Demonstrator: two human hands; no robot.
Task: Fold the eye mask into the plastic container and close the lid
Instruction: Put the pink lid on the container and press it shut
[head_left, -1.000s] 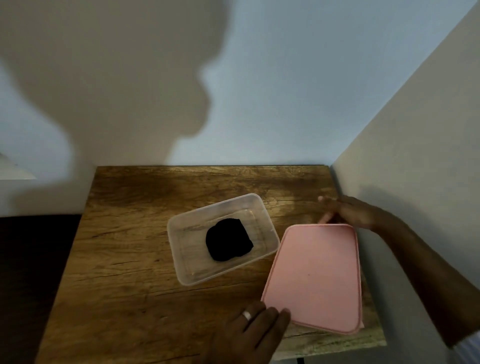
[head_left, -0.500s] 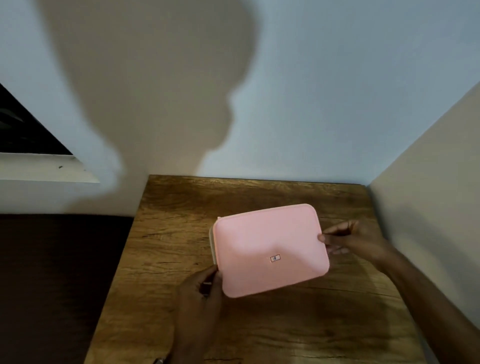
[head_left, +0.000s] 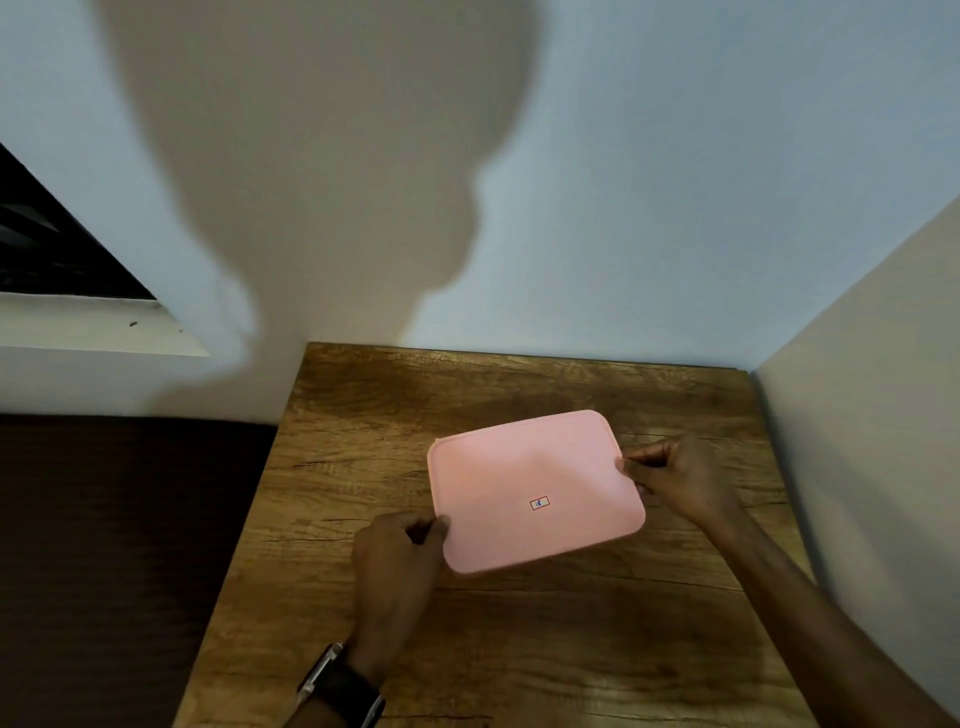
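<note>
The pink lid lies flat over the plastic container on the wooden table, covering it fully; the container and the eye mask are hidden under it. A small sticker sits near the lid's middle. My left hand pinches the lid's near-left corner with thumb and fingers. On the opposite side, my right hand grips the lid's right edge, fingertips curled over the rim.
A beige wall rises along the table's right edge, and a pale wall stands behind it. Left of the table is a dark surface. A black watch is on my left wrist.
The lid has moved from the table's right side onto the container, hiding the black eye mask. Both hands have shifted onto its opposite edges.
</note>
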